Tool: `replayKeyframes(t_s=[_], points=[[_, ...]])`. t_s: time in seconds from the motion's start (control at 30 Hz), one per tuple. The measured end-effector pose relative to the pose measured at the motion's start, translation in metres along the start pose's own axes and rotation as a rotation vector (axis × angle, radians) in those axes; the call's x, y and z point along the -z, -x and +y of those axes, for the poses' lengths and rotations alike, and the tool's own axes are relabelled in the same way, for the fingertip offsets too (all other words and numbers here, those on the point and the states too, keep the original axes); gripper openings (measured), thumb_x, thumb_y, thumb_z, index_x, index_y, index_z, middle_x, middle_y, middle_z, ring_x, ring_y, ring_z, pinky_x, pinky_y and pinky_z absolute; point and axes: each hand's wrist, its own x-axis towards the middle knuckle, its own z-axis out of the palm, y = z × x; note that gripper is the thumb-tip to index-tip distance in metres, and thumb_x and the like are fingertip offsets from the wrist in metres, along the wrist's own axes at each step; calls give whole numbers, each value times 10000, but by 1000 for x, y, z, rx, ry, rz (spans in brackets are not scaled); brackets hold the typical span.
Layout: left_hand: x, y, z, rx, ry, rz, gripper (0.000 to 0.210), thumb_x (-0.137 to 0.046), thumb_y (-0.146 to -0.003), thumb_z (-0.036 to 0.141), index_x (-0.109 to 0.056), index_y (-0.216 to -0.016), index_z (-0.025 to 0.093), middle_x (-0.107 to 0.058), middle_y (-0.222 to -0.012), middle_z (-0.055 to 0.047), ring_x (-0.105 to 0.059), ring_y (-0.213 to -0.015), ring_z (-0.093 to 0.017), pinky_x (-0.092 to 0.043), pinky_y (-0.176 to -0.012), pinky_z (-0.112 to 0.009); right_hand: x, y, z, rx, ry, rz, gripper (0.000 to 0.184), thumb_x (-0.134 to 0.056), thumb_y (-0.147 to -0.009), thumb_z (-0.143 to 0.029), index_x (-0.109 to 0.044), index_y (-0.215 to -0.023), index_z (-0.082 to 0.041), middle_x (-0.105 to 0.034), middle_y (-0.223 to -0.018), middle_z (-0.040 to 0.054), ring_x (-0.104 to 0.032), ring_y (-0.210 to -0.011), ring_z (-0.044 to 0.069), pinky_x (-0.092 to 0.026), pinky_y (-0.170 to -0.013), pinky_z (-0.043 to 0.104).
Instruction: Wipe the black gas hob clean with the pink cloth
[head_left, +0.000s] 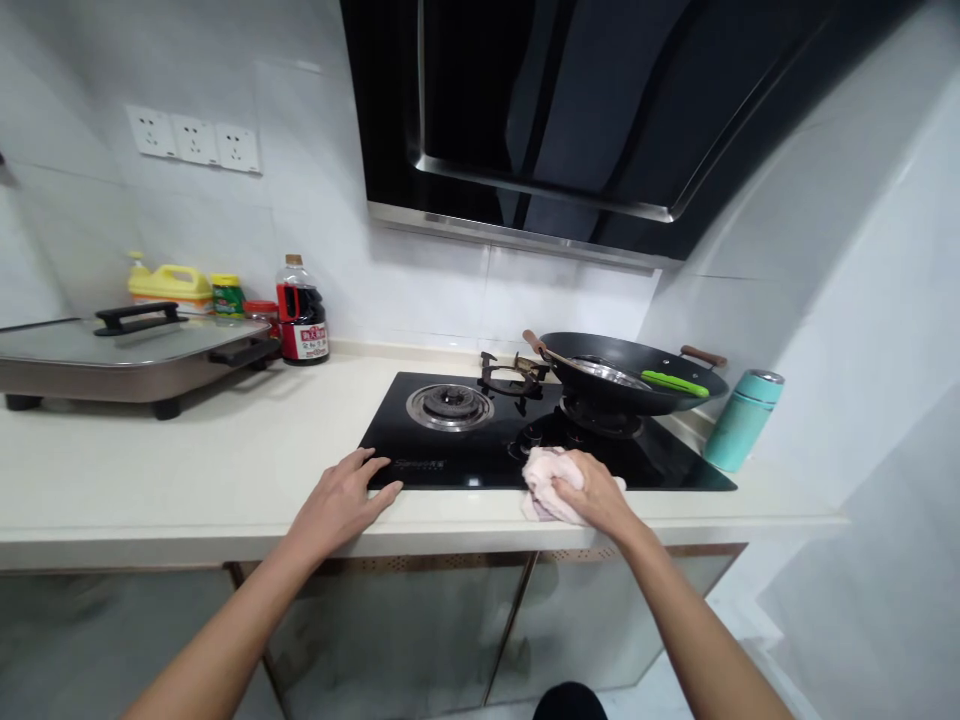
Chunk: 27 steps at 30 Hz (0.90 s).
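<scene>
My right hand is closed around a crumpled pale pink cloth, pressed on the front edge of the black glass gas stove near its knobs. Fingers spread, my left hand rests flat on the countertop at the stove's front left corner. The left burner is bare. Its black pot support sits at the back of the stove. A large black wok with wooden handles stands on the right burner, holding a shiny metal piece and a green-handled utensil.
A turquoise flask stands right of the stove. On the left are a lidded electric pan, a dark sauce bottle, a yellow jug and a green container. A black range hood hangs above. Cabinet doors are below.
</scene>
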Motion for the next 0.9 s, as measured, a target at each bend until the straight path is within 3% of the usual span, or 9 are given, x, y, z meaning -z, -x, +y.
replayKeyframes(t_s=[0.23,0.4,0.5,0.7,0.8,0.9], points=[[-2,-1,-4,-9,-22,7,609,-496,-937,615,-704,-1327,197,-609,-1492,-151,-592,-1349,-344,-442,-1164,-498,32,1,74,-280,187,50,424,-440,-973,-488,-646,-1203,-196,-711,-1064,116,-646,-1029,277,-461,-898,366],[-1,-2,-5,-22,-15,8,624,-486,-945,615,-697,-1339,179,-608,-1492,-157,-579,-1370,-335,-445,-1164,-494,51,0,111,-432,326,64,506,-533,-949,-565,-637,-1303,-219,-680,-1244,157,-632,-1140,311,-457,-979,399],[0,-2,-4,-7,-6,-5,640,-486,-940,613,-697,-1348,167,-603,-1496,-163,-581,-1367,-345,-445,-1165,-505,67,10,131,-549,388,92,561,-518,-946,-606,-624,-1328,-209,-654,-1295,187,-618,-1196,340,-464,-1004,445],[1,-2,-1,10,-10,-15,644,-490,-935,623,-701,-1349,176,-598,-1504,-155,-577,-1370,-359,-441,-1166,-506,101,49,175,-905,490,194,719,-305,-982,-653,-611,-1308,-90,-621,-1295,291,-582,-1250,456,-461,-1008,604],[-2,-2,-1,-9,-24,-9,648,-485,-943,609,-695,-1355,155,-596,-1499,-175,-574,-1369,-362,-435,-1165,-509,105,62,181,-963,505,162,762,-316,-957,-711,-621,-1288,-96,-627,-1304,274,-583,-1257,435,-471,-1022,551],[-4,-3,-1,-22,-44,12,638,-496,-940,601,-695,-1351,154,-606,-1485,-185,-575,-1362,-366,-431,-1161,-518,93,64,157,-833,511,111,725,-352,-948,-707,-642,-1249,-115,-654,-1276,236,-592,-1226,421,-478,-999,520]])
